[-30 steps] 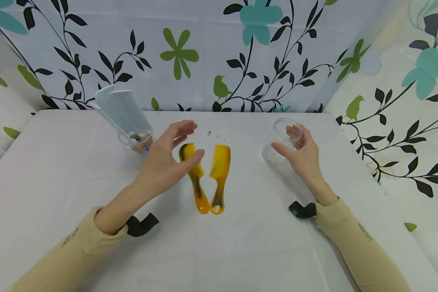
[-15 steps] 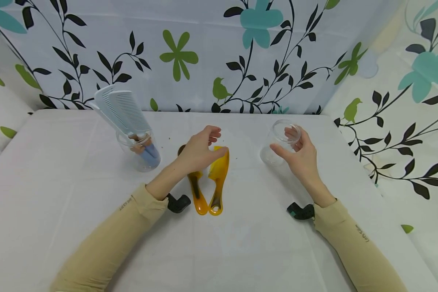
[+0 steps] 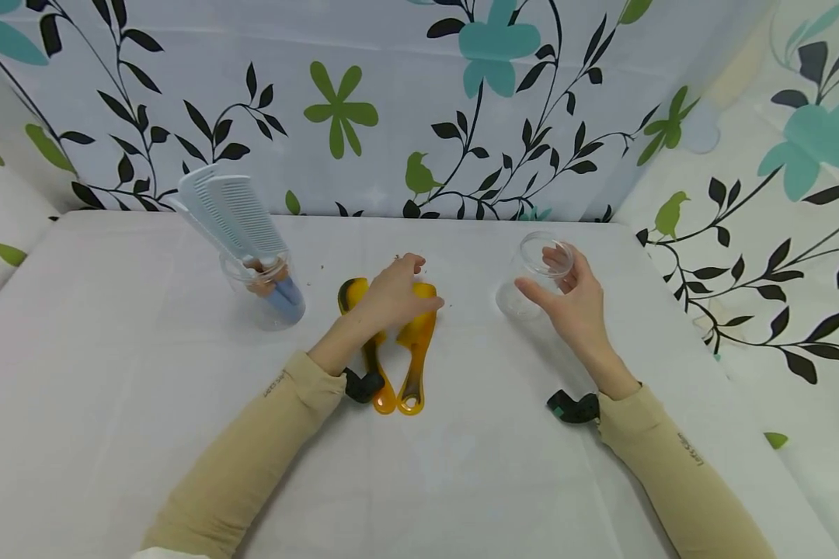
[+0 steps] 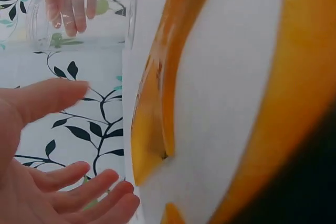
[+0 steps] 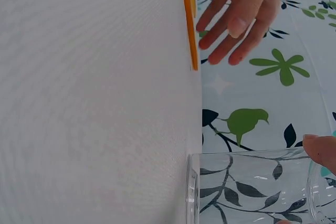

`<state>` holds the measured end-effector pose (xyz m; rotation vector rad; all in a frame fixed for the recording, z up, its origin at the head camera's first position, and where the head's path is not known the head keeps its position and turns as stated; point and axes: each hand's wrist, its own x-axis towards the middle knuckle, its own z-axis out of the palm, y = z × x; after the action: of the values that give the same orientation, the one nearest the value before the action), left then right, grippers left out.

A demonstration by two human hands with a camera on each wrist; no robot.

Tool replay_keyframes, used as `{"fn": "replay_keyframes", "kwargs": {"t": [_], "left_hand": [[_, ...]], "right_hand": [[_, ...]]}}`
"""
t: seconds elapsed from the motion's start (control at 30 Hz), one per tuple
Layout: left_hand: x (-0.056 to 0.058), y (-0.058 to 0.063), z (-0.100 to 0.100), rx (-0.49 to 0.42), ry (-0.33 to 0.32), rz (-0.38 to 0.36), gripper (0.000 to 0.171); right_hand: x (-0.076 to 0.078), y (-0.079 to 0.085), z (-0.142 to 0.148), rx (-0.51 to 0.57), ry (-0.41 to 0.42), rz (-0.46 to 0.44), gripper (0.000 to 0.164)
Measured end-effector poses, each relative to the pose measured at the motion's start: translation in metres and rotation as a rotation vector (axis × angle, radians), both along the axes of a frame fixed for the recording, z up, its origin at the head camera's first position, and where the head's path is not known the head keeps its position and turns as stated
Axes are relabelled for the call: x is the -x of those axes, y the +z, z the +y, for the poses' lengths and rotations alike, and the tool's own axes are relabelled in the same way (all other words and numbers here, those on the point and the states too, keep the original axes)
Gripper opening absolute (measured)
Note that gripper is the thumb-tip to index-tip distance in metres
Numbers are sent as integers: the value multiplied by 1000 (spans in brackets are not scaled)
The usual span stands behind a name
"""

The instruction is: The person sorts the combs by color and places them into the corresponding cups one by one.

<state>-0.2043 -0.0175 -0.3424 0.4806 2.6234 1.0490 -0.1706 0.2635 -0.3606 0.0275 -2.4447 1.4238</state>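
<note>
- Combs, yellow, two: left comb point(image 3: 373, 357) and right comb point(image 3: 418, 359) lie flat on the table point(image 3: 461, 481), between the jars. Handle ends sit side by side towards the person, apparently for easy reach; heads spread apart, partly covered by the left hand.
- Left hand point(image 3: 395, 293): above the combs, fingers wide, thumb well apart from the rest, holding nothing. Such a spread would suit taking hold of a comb. Contact with either comb cannot be told.
- Right hand point(image 3: 575, 299): thumb and fingers curled round the right jar point(image 3: 513, 295), which stands upright on the table. Purpose, in my judgement: to steady a light, clear vessel.
- Left jar point(image 3: 250, 309): holds blue combs point(image 3: 241, 210), heads up and leaning outward, presumably propped by the rim. Tan pieces inside cannot be identified.
</note>
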Motion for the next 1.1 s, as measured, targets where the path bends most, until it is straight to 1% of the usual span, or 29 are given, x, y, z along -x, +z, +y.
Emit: {"fn": "replay_keyframes", "kwargs": {"t": [0.2, 0.4, 0.6, 0.9, 1.1], "left_hand": [[-1, -3, -5, 63, -22, 47, 73], [-2, -7, -7, 108, -20, 37, 76], [-2, -11, -7, 146, -6, 49, 78], [-4, -11, -5, 188, -6, 69, 81], [-4, -12, 1, 224, -2, 71, 83]], "right_hand": [[0, 1, -1, -21, -1, 19, 81], [0, 0, -1, -19, 3, 1, 82], [-2, 0, -2, -12, 3, -8, 82], [-3, -1, -2, -10, 7, 6, 82], [-3, -1, -1, -7, 8, 5, 82]]}}
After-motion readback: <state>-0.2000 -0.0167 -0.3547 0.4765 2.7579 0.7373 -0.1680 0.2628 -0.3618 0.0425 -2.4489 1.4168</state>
